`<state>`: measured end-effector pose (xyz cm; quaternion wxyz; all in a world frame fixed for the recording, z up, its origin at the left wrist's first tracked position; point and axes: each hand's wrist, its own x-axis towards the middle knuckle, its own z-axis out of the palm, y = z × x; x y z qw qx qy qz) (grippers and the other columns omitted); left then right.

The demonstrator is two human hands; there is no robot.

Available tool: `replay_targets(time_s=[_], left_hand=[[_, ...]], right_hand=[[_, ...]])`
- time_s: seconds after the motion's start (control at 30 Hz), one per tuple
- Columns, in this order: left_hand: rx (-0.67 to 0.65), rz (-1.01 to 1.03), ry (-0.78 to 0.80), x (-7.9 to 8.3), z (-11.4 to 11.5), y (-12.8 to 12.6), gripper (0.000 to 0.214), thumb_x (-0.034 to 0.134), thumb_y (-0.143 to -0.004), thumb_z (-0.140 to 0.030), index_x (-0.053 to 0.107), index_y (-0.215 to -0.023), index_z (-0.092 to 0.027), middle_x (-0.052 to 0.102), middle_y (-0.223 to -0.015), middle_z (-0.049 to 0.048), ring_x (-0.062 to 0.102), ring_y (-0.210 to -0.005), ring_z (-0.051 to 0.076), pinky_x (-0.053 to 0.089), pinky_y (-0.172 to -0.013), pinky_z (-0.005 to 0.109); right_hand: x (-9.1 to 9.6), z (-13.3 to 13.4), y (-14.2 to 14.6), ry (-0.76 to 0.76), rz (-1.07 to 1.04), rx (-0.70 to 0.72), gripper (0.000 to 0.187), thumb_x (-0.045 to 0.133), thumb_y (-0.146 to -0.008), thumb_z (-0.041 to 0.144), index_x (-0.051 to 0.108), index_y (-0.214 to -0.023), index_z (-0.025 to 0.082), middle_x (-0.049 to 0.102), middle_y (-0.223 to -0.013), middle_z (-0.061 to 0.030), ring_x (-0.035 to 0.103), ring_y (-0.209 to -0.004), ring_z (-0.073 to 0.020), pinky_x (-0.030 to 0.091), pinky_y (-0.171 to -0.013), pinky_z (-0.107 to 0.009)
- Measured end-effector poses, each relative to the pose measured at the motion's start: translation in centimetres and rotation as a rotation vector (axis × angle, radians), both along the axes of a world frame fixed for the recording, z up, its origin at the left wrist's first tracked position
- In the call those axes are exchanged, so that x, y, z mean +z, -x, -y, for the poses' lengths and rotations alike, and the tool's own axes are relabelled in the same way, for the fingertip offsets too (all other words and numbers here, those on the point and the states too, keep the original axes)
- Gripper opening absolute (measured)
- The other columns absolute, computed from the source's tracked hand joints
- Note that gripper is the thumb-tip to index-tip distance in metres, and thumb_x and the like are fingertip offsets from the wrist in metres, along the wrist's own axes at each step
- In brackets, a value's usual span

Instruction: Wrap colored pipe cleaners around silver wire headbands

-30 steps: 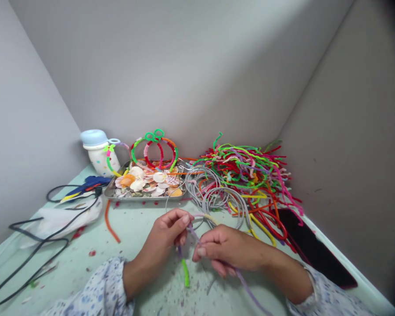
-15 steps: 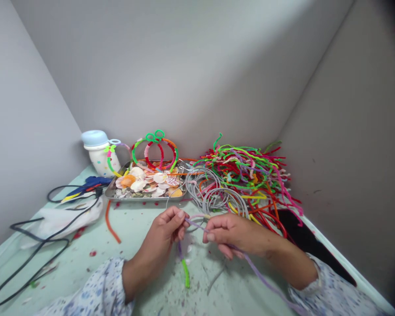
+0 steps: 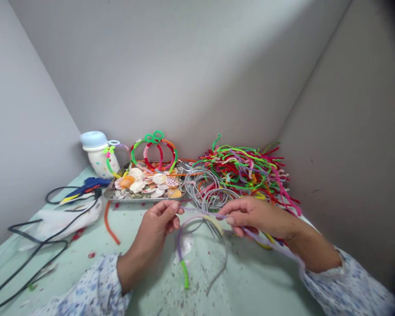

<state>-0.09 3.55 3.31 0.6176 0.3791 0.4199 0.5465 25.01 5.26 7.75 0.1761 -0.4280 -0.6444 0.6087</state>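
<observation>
Between my two hands stretches a light purple pipe cleaner (image 3: 202,211). My left hand (image 3: 163,219) pinches one end of it between thumb and fingers. Further along, my right hand (image 3: 250,218) is closed on it, and its loose length trails over my right forearm. Just below my hands rests a partly wrapped headband (image 3: 180,245), an arch with green, purple, pale pink and yellowish sections. Its right leg is bare grey wire, curving down to the table.
A metal tray (image 3: 145,200) of seashells stands behind, with finished headbands (image 3: 154,151) on it. Right of it lie grey wire coils (image 3: 200,186) and a pile of pipe cleaners (image 3: 246,169). A white bottle (image 3: 102,160), blue-handled pliers (image 3: 92,183) and a black cable (image 3: 36,239) are left.
My right hand has moved right and slightly up, drawing out the purple pipe cleaner. My left hand has risen a little. The headband below now shows more fully.
</observation>
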Motion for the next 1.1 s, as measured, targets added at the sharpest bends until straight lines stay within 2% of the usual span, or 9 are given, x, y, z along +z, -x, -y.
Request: replay_targets(time_s=[0.23,0.43,0.57,0.7,0.8,0.87,1.0,1.1], left_hand=[[0.005,-0.105,-0.055,-0.3,-0.2,0.5,0.024,0.066,-0.081,-0.036,0.06,-0.075,-0.014,0.06,-0.065,-0.0009,0.047,-0.051,0.005,0.035,-0.049,0.015],[-0.171,-0.193,-0.06,-0.6,0.6,-0.3,0.032,0.054,-0.087,-0.048,0.058,-0.08,-0.016,0.062,-0.07,0.0008,0.048,-0.047,0.006,0.031,-0.043,0.017],[-0.285,-0.313,-0.05,-0.5,1.1,-0.7,0.037,0.055,-0.084,-0.051,0.06,-0.09,-0.015,0.064,-0.069,0.0023,0.042,-0.038,0.005,0.025,-0.038,0.018],[-0.354,-0.259,-0.096,-0.3,1.4,-0.6,0.04,0.049,-0.088,-0.049,0.062,-0.103,-0.014,0.064,-0.07,0.0044,0.044,-0.04,0.006,0.026,-0.04,0.019],[-0.343,-0.093,-0.104,-0.1,1.5,-0.5,0.041,0.043,-0.091,-0.045,0.059,-0.114,-0.015,0.067,-0.081,0.0072,0.049,-0.044,0.008,0.029,-0.042,0.02],[-0.305,-0.031,-0.121,0.0,1.5,-0.4,0.038,0.045,-0.091,-0.042,0.061,-0.111,-0.014,0.067,-0.086,0.0081,0.053,-0.049,0.009,0.032,-0.044,0.02],[-0.217,-0.1,-0.104,-0.3,1.2,-0.3,0.025,0.057,-0.087,-0.034,0.064,-0.099,-0.013,0.069,-0.085,0.0071,0.057,-0.051,0.008,0.034,-0.045,0.018],[-0.164,-0.113,-0.064,-0.7,0.9,-0.2,0.025,0.059,-0.087,-0.035,0.064,-0.098,-0.013,0.071,-0.085,0.0075,0.059,-0.051,0.008,0.035,-0.045,0.017]], right_hand=[[1.5,0.0,-1.5,-0.142,0.197,0.078,0.016,0.06,-0.082,0.03,0.071,-0.086,0.019,0.058,-0.057,0.0026,0.051,-0.049,-0.0096,0.038,-0.049,-0.019],[0.9,-0.1,-1.0,-0.267,0.216,-0.001,0.021,0.057,-0.085,0.037,0.069,-0.083,0.019,0.059,-0.056,0.001,0.051,-0.049,-0.0113,0.038,-0.048,-0.021],[0.4,-0.3,-0.8,-0.341,0.262,-0.035,0.022,0.056,-0.085,0.037,0.069,-0.082,0.019,0.06,-0.056,0.0007,0.049,-0.047,-0.0107,0.035,-0.045,-0.02],[0.0,-0.5,-0.7,-0.375,0.278,-0.063,0.019,0.057,-0.084,0.034,0.068,-0.08,0.02,0.06,-0.055,0.0014,0.049,-0.047,-0.0108,0.034,-0.045,-0.02],[-0.3,-0.6,-0.7,-0.397,0.305,-0.083,0.019,0.056,-0.084,0.034,0.067,-0.079,0.019,0.06,-0.056,0.0008,0.049,-0.047,-0.0112,0.033,-0.044,-0.02],[-0.4,-0.6,-0.6,-0.41,0.324,-0.079,0.02,0.056,-0.084,0.034,0.068,-0.08,0.019,0.06,-0.056,0.0004,0.05,-0.048,-0.0116,0.034,-0.045,-0.02],[0.2,-0.5,-0.8,-0.4,0.361,-0.02,0.019,0.057,-0.084,0.033,0.068,-0.088,0.019,0.06,-0.059,0.001,0.051,-0.053,-0.0123,0.036,-0.048,-0.021],[1.0,-0.6,-1.6,-0.421,0.402,0.055,0.02,0.054,-0.085,0.032,0.07,-0.084,0.02,0.057,-0.063,0.0013,0.047,-0.056,-0.0116,0.033,-0.05,-0.021]])
